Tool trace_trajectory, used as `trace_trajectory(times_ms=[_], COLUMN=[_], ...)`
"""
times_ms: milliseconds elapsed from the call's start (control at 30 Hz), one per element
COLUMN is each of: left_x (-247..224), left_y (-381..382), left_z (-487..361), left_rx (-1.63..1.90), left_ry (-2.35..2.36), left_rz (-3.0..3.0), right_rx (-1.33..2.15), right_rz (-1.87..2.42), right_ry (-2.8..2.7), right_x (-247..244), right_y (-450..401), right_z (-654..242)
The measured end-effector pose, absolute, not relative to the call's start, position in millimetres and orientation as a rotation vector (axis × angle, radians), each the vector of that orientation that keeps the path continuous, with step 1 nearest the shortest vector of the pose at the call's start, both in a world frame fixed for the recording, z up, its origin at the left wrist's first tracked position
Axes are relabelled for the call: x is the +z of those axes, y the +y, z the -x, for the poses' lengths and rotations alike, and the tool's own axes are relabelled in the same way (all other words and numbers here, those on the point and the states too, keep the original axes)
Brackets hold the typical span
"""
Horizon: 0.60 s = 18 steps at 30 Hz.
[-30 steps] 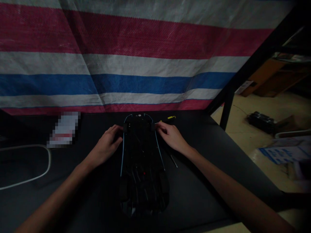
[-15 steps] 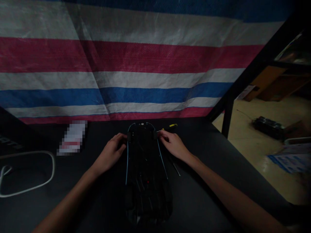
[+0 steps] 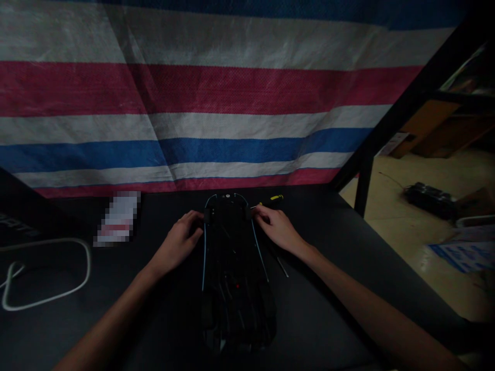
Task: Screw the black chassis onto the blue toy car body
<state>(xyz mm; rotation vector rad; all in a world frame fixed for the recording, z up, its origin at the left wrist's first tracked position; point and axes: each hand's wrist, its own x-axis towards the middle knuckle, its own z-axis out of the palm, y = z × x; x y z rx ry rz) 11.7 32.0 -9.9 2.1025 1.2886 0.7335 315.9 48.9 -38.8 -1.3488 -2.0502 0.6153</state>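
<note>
A dark toy car [image 3: 234, 257] lies upside down on the black table [image 3: 309, 309], wheels up, with a small red spot near its middle. My left hand [image 3: 180, 242] grips its left side at the upper wheel, fingers curled. On the opposite side, my right hand [image 3: 276, 226] has its fingers pressed against the car by the other upper wheel. A yellow-and-black screwdriver [image 3: 275, 198] lies just beyond my right fingertips. Beside the car, below my right hand, is a thin metal shaft [image 3: 282, 267].
A white cable [image 3: 89, 263] loops on the left of the table, near a pixelated item [image 3: 119, 216]. Behind stands a striped sheet [image 3: 232, 93]. To the right, a black frame post [image 3: 363, 185] rises; another dark toy vehicle [image 3: 430, 200] sits on the floor.
The view has shifted slightly. My hands stay at the sides of the car, which holds its pose.
</note>
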Motion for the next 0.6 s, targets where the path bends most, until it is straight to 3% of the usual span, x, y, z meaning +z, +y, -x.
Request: trace_trajectory(times_ms=[600], left_x=[-8.0], left_y=[30.4], left_z=[-12.8], left_rx=[0.736], left_ry=[1.309], left_rz=[-2.098], right_rx=[0.612], right_rz=[1.351], right_ry=[-2.061], right_x=[-38.5], right_y=[49.4], right_z=[-315.1])
